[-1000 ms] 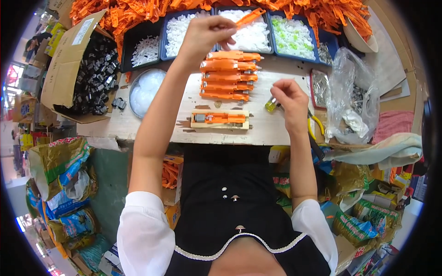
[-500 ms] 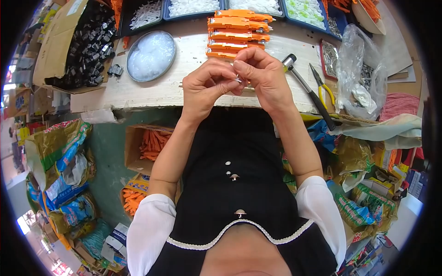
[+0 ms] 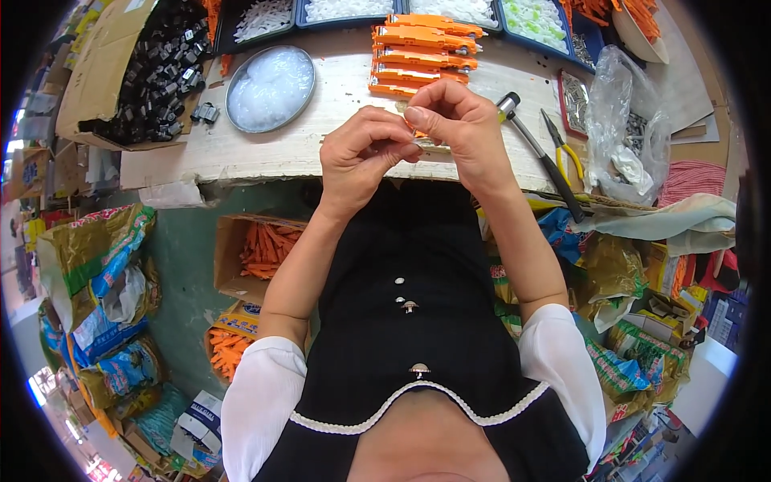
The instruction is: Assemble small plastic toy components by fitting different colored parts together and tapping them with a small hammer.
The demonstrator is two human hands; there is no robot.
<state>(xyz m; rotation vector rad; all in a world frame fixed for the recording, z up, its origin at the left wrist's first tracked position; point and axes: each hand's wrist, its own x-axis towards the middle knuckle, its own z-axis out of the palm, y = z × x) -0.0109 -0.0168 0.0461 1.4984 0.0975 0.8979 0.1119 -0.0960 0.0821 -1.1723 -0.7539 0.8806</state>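
My left hand [image 3: 363, 154] and my right hand [image 3: 467, 138] meet over the front edge of the workbench, fingers of both pinched together. A bit of orange shows between the fingertips, but what they hold is too small and too covered to name. Just beyond them lies a row of orange plastic tool bodies [image 3: 422, 58] with small metal parts, side by side on the bench. To the left stands a round metal dish [image 3: 230, 103] with a whitish, glossy jelly-like mass [image 3: 277, 84] in it.
Along the back, trays hold white plastic pieces [image 3: 345, 8] and greenish ones [image 3: 534, 24]. A carton of black metal parts [image 3: 165, 76] stands left. On the right lie a hammer [image 3: 546, 161], yellow-handled pliers [image 3: 562, 145] and a clear plastic bag [image 3: 630, 120]. Cartons of orange pieces [image 3: 269, 249] stand below.
The small white piece seen at my fingertips no longer shows. My hands stay together, with the fingers slightly shifted. The bench view has moved a little to the right.
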